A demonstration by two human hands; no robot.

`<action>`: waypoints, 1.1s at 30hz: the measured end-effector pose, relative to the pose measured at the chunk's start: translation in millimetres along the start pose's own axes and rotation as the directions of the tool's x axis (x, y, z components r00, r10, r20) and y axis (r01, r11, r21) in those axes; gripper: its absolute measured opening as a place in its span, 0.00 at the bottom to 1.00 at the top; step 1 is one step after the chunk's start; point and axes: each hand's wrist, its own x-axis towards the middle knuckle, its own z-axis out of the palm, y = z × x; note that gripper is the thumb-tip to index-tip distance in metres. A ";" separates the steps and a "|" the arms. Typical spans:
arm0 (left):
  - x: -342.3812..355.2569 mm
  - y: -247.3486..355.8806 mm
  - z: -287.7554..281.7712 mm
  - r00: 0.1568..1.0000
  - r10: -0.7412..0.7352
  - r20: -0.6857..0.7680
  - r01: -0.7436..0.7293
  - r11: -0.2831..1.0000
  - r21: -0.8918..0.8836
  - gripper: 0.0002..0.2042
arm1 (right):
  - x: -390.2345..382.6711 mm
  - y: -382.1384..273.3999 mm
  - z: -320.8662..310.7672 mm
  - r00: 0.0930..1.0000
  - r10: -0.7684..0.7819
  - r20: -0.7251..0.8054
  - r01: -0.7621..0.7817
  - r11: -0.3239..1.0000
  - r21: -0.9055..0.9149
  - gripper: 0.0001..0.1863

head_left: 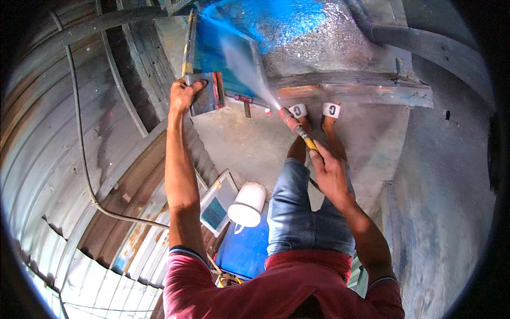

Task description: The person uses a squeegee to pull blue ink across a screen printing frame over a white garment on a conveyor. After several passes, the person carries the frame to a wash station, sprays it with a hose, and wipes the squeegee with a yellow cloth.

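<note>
My left hand (186, 94) is closed at the near left corner of a framed mesh screen (220, 58) stained blue-teal. Its thumb lies over a dark flat plate (208, 100) with an orange-red edge, which overlaps the frame's near end. Whether the fingers also grip the frame is hidden. In my right hand (330, 173) is a hose spray nozzle (290, 120), red at the head with a yellow part near the fingers. A white water jet (244, 66) fans from it onto the mesh. Blue liquid (287, 21) spreads over the wet surface behind.
A low ledge (361, 94) runs in front of my feet in white-strapped sandals (331, 110). Corrugated metal sheets (101, 159) with a hanging cable (82, 138) stand at left. A white bucket (248, 204), a blue container (239, 250) and another framed screen (219, 204) are near my legs.
</note>
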 end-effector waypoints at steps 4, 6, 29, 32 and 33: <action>-7.9 -2.8 6.8 0.998 -0.043 -0.036 0.037 0.989 -0.146 0.12 | 43.0 -21.3 8.8 0.997 -0.041 0.063 0.046 0.996 -0.073 0.19; -12.9 -6.1 10.4 0.997 -0.044 -0.059 0.030 0.975 -0.220 0.12 | 66.8 -30.3 13.4 0.994 -0.049 0.096 0.062 0.988 -0.144 0.20; -25.2 -65.7 42.0 0.961 0.034 -0.276 0.031 0.973 0.229 0.26 | 172.0 -96.7 37.8 0.953 -0.276 0.126 0.297 0.931 -0.211 0.15; -29.2 -49.5 44.2 0.966 0.029 -0.257 0.043 0.962 0.270 0.24 | 179.6 -102.0 39.1 0.958 -0.256 0.133 0.278 0.941 -0.191 0.15; -30.8 -44.3 45.5 0.964 0.036 -0.263 0.038 0.961 0.273 0.23 | 181.7 -106.0 39.1 0.954 -0.264 0.139 0.288 0.937 -0.197 0.15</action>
